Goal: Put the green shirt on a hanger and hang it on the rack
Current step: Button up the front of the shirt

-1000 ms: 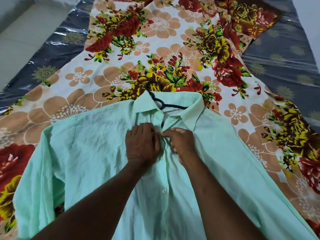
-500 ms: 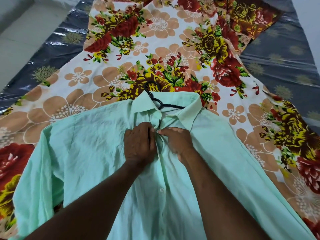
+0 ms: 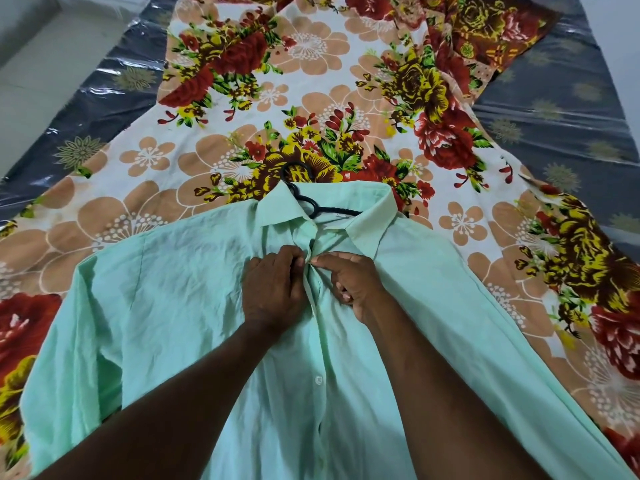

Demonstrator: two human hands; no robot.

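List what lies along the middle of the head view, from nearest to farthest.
Button on the green shirt → left hand and right hand, side by side, pinching the shirt's front edge → collar → hanger hook → floral sheet.

A home bedroom: floral bedsheet [image 3: 311, 98] over a plastic-wrapped mattress [image 3: 571, 116] (grey, flower-patterned).

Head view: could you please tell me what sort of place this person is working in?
Most likely a bedroom at home: the green shirt lies on a floral bedsheet spread over a plastic-wrapped mattress, with pale floor beside it.
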